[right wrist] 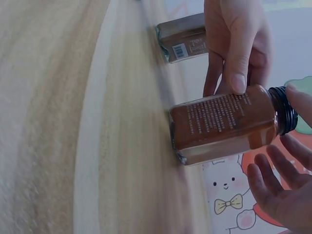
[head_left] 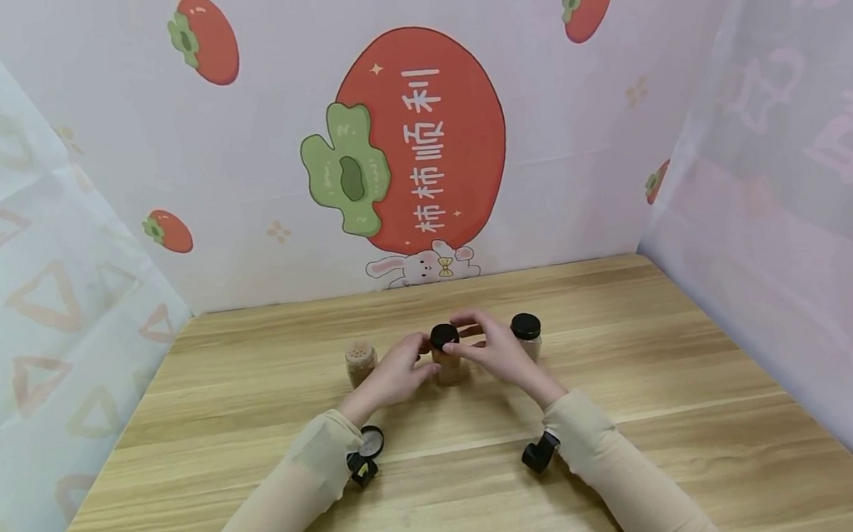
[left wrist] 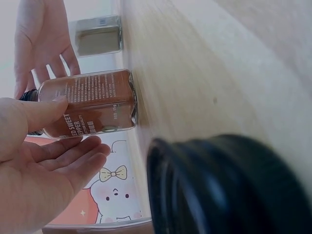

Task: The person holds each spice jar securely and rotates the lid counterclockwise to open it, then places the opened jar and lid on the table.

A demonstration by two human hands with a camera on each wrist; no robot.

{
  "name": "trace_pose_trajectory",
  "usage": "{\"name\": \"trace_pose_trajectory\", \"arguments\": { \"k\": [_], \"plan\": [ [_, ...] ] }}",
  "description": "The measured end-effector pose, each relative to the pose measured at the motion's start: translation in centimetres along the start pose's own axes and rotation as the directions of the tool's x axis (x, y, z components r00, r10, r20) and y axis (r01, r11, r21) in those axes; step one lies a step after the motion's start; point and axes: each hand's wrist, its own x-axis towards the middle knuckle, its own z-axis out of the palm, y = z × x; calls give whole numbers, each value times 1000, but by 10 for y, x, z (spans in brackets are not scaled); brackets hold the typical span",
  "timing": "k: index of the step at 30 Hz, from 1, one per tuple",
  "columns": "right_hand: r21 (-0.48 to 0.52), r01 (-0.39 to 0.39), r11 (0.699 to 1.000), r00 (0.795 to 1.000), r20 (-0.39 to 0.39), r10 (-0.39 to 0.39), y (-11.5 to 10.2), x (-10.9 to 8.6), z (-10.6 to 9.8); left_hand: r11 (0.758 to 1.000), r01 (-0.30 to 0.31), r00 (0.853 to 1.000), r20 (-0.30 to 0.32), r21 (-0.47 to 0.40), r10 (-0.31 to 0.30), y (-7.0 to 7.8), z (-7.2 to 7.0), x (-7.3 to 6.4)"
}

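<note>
A square glass spice jar (head_left: 448, 371) of reddish-brown powder stands upright between the hands, its black screw cap (head_left: 443, 335) on. My left hand (head_left: 399, 372) holds the jar from the left; its thumb lies across the printed label and its fingers reach behind, as the left wrist view shows. "SWEET" is legible on that label. From the right, my right hand (head_left: 504, 352) grips the cap, thumb on its near side and fingers spread around the far side. In the right wrist view the jar (right wrist: 219, 119) appears sideways, its base at the tabletop.
Left of the hands stands an uncapped jar (head_left: 361, 363) with a holed shaker top. A loose black cap (head_left: 370, 442) lies beside the left wrist. Behind the right hand is another black-capped jar (head_left: 526, 335). Printed cloth walls (head_left: 557, 206) border the wooden table (head_left: 445, 498).
</note>
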Motion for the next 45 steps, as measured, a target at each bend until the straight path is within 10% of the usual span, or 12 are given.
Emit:
{"name": "trace_pose_trajectory", "arguments": {
  "k": [19, 31, 45],
  "plan": [
    [-15, -31, 999, 1000, 1, 31, -2, 0, 4, 993, 57, 998, -2, -101, -58, -1, 0, -1],
    [-43, -6, 999, 998, 58, 8, -46, -13, -9, 987, 68, 998, 9, -144, -68, -1, -1, -1],
    [-97, 26, 995, 989, 146, -11, -4, 3, -10, 989, 73, 997, 31, -126, -70, 2, -1, -3]
  ]
}}
